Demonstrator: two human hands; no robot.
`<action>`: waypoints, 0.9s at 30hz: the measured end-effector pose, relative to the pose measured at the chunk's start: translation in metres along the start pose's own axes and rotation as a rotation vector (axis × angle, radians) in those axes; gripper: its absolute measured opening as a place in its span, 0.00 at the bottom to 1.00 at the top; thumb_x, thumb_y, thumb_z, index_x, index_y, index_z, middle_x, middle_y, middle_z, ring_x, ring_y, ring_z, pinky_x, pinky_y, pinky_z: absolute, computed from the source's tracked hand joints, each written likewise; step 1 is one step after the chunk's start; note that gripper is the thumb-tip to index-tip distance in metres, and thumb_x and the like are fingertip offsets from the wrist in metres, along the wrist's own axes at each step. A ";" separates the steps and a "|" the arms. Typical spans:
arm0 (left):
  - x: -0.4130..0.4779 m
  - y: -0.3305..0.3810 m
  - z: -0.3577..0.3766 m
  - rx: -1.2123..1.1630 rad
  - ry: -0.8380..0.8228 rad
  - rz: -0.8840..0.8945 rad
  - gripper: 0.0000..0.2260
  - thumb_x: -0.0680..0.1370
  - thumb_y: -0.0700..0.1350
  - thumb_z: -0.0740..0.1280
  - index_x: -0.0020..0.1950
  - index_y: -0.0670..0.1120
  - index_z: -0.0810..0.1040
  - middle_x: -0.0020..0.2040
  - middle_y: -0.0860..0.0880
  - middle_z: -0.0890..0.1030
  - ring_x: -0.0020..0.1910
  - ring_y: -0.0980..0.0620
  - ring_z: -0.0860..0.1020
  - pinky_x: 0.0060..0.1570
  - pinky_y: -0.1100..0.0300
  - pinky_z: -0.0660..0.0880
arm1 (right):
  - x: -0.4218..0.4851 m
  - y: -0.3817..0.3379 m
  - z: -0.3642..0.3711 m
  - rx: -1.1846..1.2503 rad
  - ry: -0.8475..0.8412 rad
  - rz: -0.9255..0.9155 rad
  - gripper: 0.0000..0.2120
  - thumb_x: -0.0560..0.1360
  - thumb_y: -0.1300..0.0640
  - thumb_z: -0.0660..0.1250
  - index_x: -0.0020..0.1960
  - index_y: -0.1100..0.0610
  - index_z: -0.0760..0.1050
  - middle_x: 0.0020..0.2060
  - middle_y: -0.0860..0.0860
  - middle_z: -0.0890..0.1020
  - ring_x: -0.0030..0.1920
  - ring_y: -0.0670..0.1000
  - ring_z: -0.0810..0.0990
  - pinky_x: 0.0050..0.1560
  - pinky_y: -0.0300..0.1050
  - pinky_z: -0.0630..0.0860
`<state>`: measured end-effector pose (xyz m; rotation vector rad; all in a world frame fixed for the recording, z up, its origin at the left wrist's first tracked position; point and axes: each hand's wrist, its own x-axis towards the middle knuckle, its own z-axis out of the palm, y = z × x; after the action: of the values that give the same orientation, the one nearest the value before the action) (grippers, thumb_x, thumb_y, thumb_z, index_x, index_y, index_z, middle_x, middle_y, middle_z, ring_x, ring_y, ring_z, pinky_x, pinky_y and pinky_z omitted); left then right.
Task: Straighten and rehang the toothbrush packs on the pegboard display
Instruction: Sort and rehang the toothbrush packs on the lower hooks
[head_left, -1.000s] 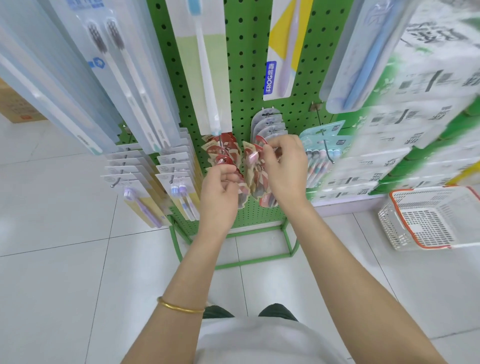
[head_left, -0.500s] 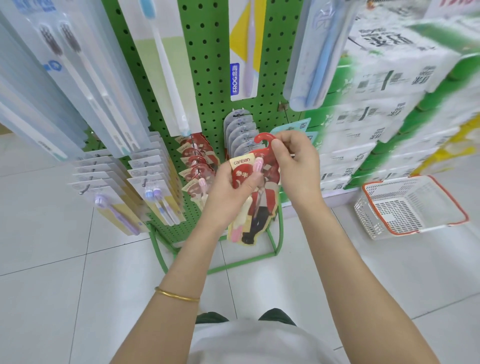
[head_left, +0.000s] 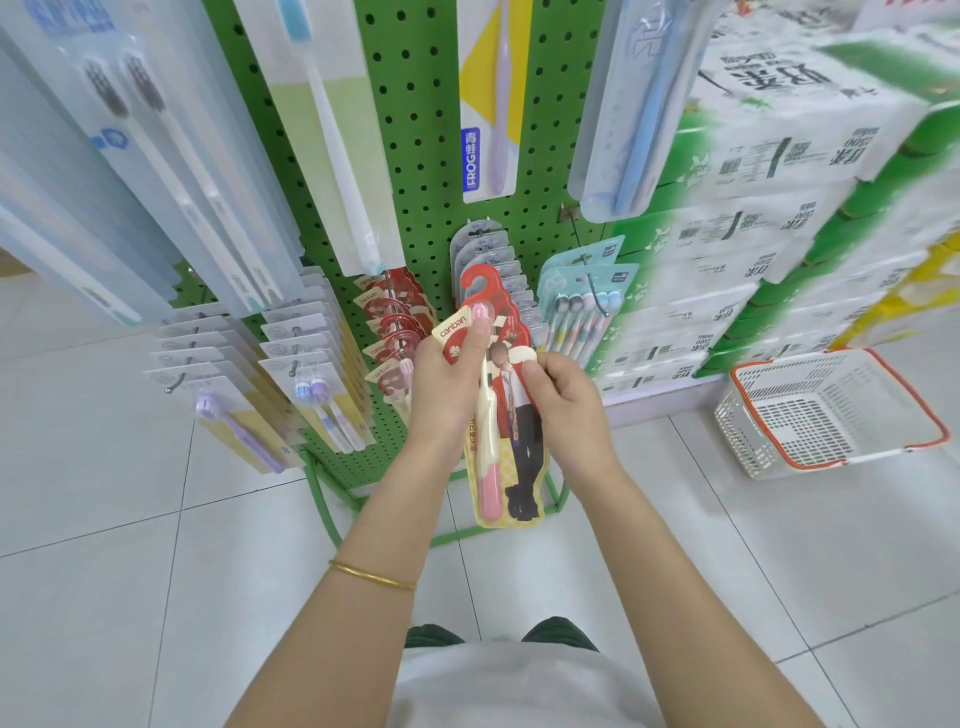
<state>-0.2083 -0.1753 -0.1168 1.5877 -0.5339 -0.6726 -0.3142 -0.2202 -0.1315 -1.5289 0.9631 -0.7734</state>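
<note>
A red toothbrush pack with a hook-shaped top and a printed figure is off its peg, upright in front of the green pegboard. My left hand grips its upper left part, thumb over the brush head. My right hand pinches its right edge at mid height. Behind, more red packs of the same kind hang on a peg to the left. Grey packs and a teal multi-brush pack hang to the right.
Long clear toothbrush packs hang at upper left, and white-carded packs fill the lower left pegs. Stacked tissue packages stand on the right. A white basket with a red rim sits on the tiled floor.
The red pack came off the peg and toward me. My right hand slid from the pack's hook down to its right edge; my left hand moved up onto its top.
</note>
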 end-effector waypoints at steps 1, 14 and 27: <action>-0.001 0.000 0.002 0.069 0.012 0.045 0.17 0.79 0.56 0.63 0.50 0.42 0.76 0.36 0.53 0.78 0.32 0.58 0.75 0.36 0.64 0.71 | -0.001 -0.001 0.002 0.053 0.035 0.019 0.11 0.80 0.58 0.61 0.39 0.57 0.72 0.32 0.48 0.71 0.35 0.47 0.69 0.39 0.44 0.67; -0.031 -0.017 0.001 0.673 -0.329 0.328 0.40 0.76 0.52 0.68 0.78 0.50 0.44 0.76 0.47 0.58 0.71 0.48 0.64 0.63 0.50 0.69 | 0.023 -0.002 -0.008 0.545 0.276 0.177 0.13 0.80 0.60 0.60 0.37 0.55 0.71 0.31 0.51 0.75 0.31 0.48 0.72 0.33 0.41 0.70; -0.042 -0.018 -0.003 1.019 -0.389 0.313 0.43 0.68 0.58 0.74 0.75 0.49 0.53 0.66 0.49 0.63 0.64 0.47 0.67 0.56 0.53 0.71 | 0.025 -0.001 -0.006 0.626 0.320 0.172 0.10 0.81 0.56 0.59 0.43 0.58 0.73 0.37 0.52 0.79 0.37 0.49 0.77 0.42 0.43 0.75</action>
<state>-0.2372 -0.1420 -0.1296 2.2292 -1.5548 -0.4776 -0.3076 -0.2450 -0.1306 -0.7854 0.9483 -1.0896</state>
